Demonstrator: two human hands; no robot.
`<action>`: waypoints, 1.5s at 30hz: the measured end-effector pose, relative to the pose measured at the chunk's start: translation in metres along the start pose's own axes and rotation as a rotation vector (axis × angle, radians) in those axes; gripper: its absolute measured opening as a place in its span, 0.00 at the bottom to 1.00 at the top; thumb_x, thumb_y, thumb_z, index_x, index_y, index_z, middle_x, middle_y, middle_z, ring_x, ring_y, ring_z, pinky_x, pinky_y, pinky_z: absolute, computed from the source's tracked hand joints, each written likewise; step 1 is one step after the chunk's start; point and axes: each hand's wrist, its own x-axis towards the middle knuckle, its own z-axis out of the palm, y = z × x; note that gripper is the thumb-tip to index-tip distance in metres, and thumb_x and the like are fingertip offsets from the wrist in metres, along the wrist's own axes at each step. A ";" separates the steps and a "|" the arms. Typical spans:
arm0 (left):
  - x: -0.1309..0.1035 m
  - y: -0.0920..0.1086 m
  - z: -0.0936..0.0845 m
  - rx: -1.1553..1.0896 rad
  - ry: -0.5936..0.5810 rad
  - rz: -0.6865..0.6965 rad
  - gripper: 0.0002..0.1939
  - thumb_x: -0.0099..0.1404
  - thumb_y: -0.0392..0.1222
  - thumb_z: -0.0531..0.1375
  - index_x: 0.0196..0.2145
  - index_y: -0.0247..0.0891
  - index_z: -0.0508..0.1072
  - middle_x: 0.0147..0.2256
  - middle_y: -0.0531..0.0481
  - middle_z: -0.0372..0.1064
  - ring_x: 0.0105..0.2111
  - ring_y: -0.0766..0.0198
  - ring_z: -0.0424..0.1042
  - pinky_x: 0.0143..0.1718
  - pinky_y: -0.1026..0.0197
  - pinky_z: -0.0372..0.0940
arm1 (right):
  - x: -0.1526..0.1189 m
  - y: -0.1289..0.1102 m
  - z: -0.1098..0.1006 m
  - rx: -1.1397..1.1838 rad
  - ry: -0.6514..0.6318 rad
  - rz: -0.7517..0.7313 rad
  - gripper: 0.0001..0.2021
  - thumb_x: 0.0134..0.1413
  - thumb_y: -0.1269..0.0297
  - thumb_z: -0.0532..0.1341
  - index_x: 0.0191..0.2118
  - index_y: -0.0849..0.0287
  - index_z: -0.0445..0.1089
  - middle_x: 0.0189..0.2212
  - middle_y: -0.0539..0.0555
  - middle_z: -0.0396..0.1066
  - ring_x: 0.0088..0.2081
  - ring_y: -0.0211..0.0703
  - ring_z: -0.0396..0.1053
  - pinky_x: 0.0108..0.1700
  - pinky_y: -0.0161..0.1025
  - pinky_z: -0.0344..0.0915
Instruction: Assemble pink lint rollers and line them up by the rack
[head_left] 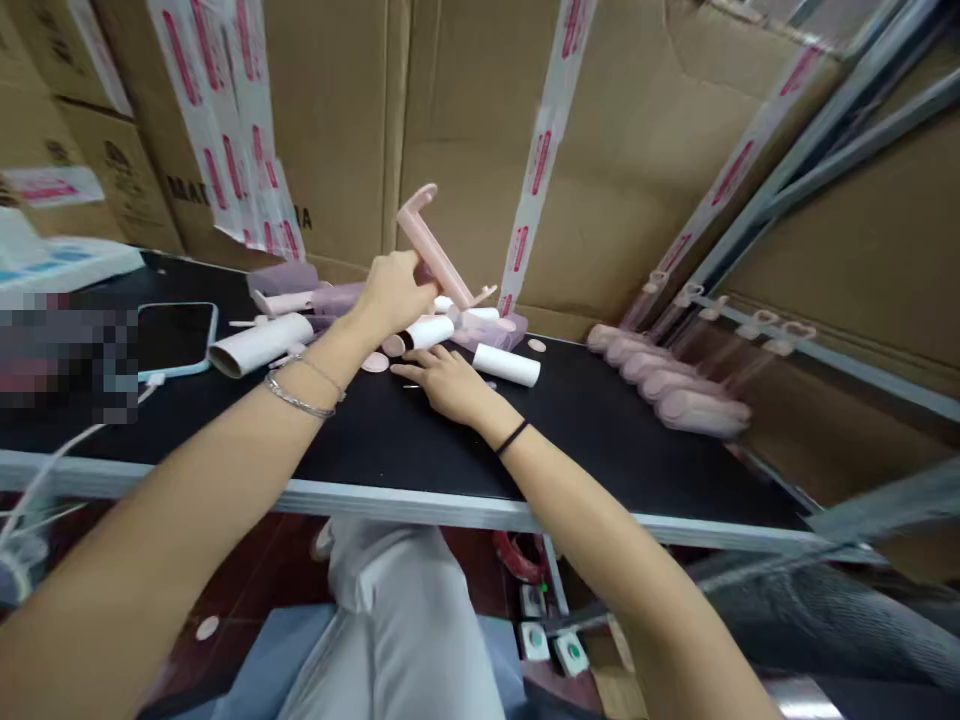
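Note:
A pink bracket-shaped part is held up over the black table by my left hand, whose fingers are closed round it. Lower and to the right, my right hand rests on the tabletop, fingers spread, beside a white tube. Another white tube lies just right of that hand, and a larger one lies to the left. Small pink discs are near my right fingertips. Purple translucent pieces lie partly hidden behind my left hand.
A phone with a white cable lies at the left. Several pink wrapped items hang at the right by a metal rail. Large cardboard boxes stand behind the table.

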 end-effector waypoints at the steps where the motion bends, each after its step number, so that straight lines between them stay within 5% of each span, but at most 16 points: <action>1: -0.001 -0.002 0.001 -0.014 0.002 0.012 0.10 0.58 0.40 0.60 0.36 0.32 0.73 0.36 0.42 0.74 0.37 0.57 0.72 0.38 0.60 0.64 | -0.003 0.003 -0.010 0.016 0.014 0.097 0.25 0.59 0.77 0.47 0.59 0.54 0.65 0.56 0.58 0.67 0.54 0.53 0.65 0.50 0.46 0.62; 4: -0.002 -0.010 0.005 -0.046 0.021 0.067 0.09 0.59 0.39 0.59 0.37 0.32 0.73 0.34 0.44 0.74 0.34 0.60 0.72 0.37 0.61 0.64 | -0.015 0.014 -0.035 0.074 0.141 0.386 0.18 0.64 0.69 0.46 0.54 0.56 0.66 0.40 0.59 0.74 0.41 0.49 0.71 0.41 0.42 0.63; 7: 0.000 -0.022 0.014 -0.067 0.064 0.153 0.08 0.59 0.38 0.58 0.36 0.33 0.72 0.32 0.45 0.74 0.31 0.61 0.71 0.33 0.62 0.63 | -0.035 0.033 -0.052 0.147 0.408 0.682 0.16 0.66 0.54 0.46 0.44 0.58 0.65 0.30 0.55 0.72 0.33 0.48 0.69 0.36 0.40 0.61; 11: -0.001 -0.034 0.029 -0.036 0.028 0.282 0.07 0.57 0.39 0.59 0.32 0.33 0.71 0.29 0.46 0.73 0.29 0.61 0.71 0.31 0.62 0.63 | -0.052 0.053 -0.058 0.287 0.638 0.655 0.15 0.65 0.52 0.44 0.37 0.57 0.60 0.33 0.56 0.70 0.36 0.45 0.67 0.39 0.39 0.60; 15: -0.005 -0.036 0.041 -0.019 -0.040 0.491 0.10 0.59 0.42 0.57 0.35 0.33 0.71 0.31 0.45 0.74 0.31 0.60 0.73 0.34 0.61 0.65 | -0.050 0.047 -0.062 0.291 0.468 0.416 0.13 0.66 0.61 0.43 0.36 0.57 0.61 0.35 0.57 0.71 0.37 0.43 0.67 0.40 0.38 0.59; 18: -0.009 -0.035 0.046 0.041 -0.056 0.551 0.11 0.60 0.41 0.55 0.38 0.33 0.71 0.32 0.45 0.75 0.32 0.58 0.75 0.34 0.60 0.65 | -0.046 0.035 -0.065 0.177 0.231 0.424 0.15 0.68 0.59 0.43 0.42 0.58 0.64 0.33 0.57 0.73 0.34 0.45 0.68 0.34 0.36 0.55; 21: -0.010 -0.034 0.048 0.103 -0.094 0.577 0.13 0.60 0.41 0.55 0.41 0.32 0.71 0.33 0.44 0.75 0.33 0.56 0.75 0.34 0.60 0.65 | -0.044 0.026 -0.066 0.033 0.139 0.461 0.16 0.68 0.60 0.43 0.47 0.57 0.65 0.37 0.57 0.75 0.34 0.47 0.69 0.31 0.36 0.49; 37: -0.012 -0.034 0.052 0.180 -0.112 0.639 0.11 0.63 0.42 0.55 0.40 0.32 0.70 0.31 0.44 0.74 0.30 0.58 0.73 0.30 0.60 0.63 | -0.045 0.033 -0.062 0.006 0.184 0.440 0.16 0.66 0.63 0.46 0.43 0.57 0.71 0.34 0.56 0.75 0.32 0.44 0.69 0.33 0.35 0.52; 45: -0.012 -0.033 0.051 0.192 -0.136 0.616 0.12 0.63 0.41 0.55 0.41 0.31 0.71 0.36 0.41 0.75 0.35 0.55 0.75 0.35 0.58 0.67 | -0.044 0.033 -0.062 0.030 0.181 0.414 0.16 0.66 0.63 0.47 0.42 0.58 0.72 0.33 0.56 0.75 0.32 0.43 0.69 0.33 0.35 0.54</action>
